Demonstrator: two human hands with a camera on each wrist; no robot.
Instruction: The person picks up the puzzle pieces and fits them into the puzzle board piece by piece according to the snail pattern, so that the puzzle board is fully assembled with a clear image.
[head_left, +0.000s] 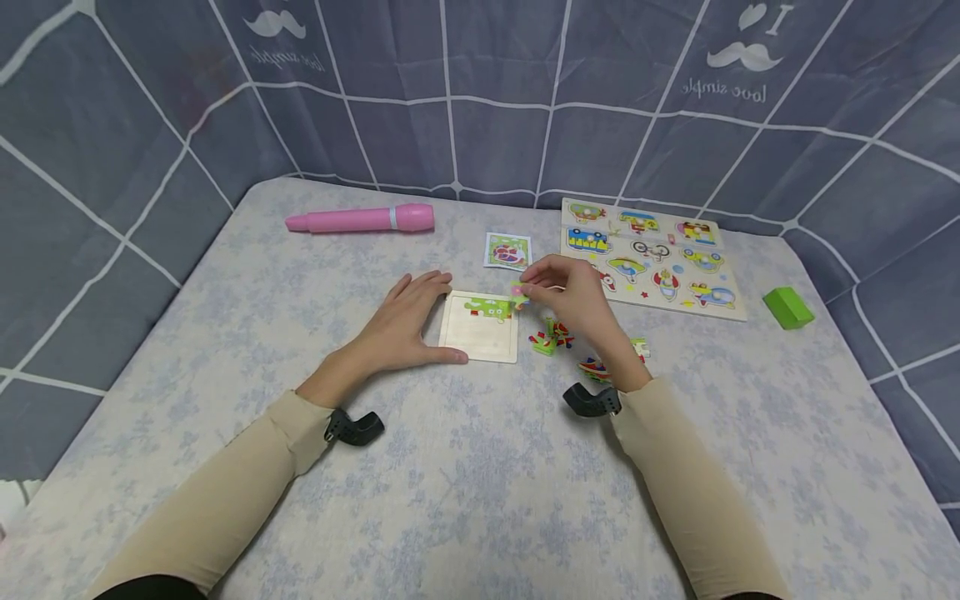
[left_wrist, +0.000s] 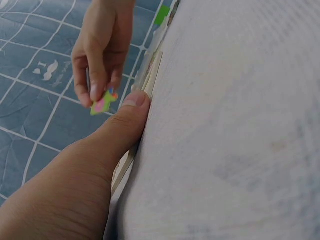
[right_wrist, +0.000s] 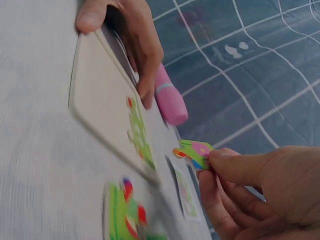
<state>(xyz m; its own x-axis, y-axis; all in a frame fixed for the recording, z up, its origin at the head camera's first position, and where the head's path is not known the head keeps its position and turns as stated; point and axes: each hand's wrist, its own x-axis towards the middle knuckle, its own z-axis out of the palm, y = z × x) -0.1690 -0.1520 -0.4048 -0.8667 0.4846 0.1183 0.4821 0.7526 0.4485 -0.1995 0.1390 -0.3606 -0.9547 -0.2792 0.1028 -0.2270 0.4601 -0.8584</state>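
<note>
My left hand (head_left: 401,329) spans the left side of a square wooden puzzle tray (head_left: 480,342), its thumb touching the near left corner and a finger at the far edge. Several joined green jigsaw pieces (head_left: 486,308) lie along the tray's far side. Above the far right corner, my right hand (head_left: 572,296) pinches a green jigsaw piece (right_wrist: 192,150) with a pink patch between thumb and fingertips. This piece is off the table, apart from the tray. Loose jigsaw pieces (head_left: 547,340) lie in a small pile right of the tray, with others (head_left: 595,369) near the right wrist.
A small picture card (head_left: 507,250) lies beyond the tray. Behind the right hand is a wooden vehicle puzzle board (head_left: 652,267), with a green block (head_left: 788,307) to its right. A pink pen-shaped object (head_left: 360,219) lies at the back left, before a grey tile-patterned curtain (head_left: 495,142).
</note>
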